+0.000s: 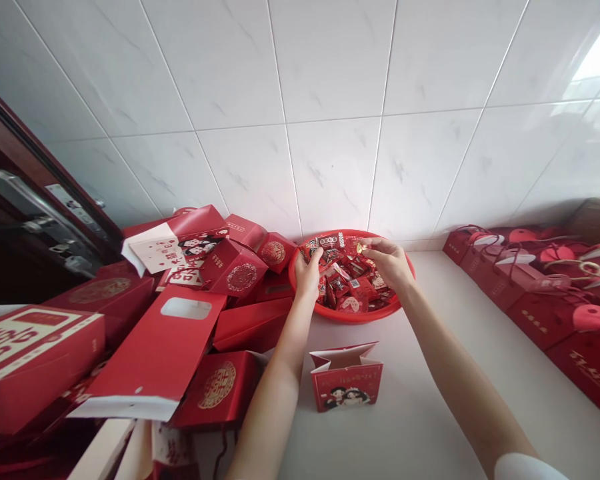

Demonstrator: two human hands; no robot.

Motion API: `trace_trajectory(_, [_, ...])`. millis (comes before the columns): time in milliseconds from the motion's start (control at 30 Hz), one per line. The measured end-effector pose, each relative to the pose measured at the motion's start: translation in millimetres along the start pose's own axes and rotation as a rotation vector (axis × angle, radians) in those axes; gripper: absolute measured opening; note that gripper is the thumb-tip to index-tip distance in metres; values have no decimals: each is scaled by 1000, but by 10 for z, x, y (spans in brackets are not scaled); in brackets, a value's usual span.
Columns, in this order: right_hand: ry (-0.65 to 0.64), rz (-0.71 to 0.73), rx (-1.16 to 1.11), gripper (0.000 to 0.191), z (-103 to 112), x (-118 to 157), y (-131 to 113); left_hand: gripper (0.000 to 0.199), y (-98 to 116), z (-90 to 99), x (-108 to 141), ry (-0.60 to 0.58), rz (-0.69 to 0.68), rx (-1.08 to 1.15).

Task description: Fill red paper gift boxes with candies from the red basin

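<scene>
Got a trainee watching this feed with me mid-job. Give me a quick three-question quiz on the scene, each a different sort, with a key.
1. Multiple choice: the left hand and right hand are at: A) the door handle; B) the red basket; C) the wall tiles.
2. True or false: the small open carton lies on its side.
3. Short answer: what is pictured on the carton's front?

Key: 1. B. 2. False; it stands upright. 3. Two cartoon figures.

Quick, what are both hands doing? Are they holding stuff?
Left hand: curled over the left of the red basket; can't tell if holding anything.
Right hand: closed, seemingly pinching a small gold-coloured thing.
</scene>
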State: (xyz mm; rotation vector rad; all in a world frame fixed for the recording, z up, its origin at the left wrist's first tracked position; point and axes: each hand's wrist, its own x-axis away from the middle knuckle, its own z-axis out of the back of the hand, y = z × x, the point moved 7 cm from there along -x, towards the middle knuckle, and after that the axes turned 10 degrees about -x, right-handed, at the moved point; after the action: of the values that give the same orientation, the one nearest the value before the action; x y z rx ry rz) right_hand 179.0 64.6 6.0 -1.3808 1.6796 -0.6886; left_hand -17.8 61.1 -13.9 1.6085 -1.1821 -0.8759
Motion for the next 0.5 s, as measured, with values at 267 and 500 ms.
trace_trajectory(267, [80, 55, -58, 37, 102, -11, -47, 29, 2, -51, 10, -69, -39, -43])
trace_trajectory(500, [47, -47, -46, 27, 53, 21, 5, 31, 0, -82, 22, -131, -68, -98])
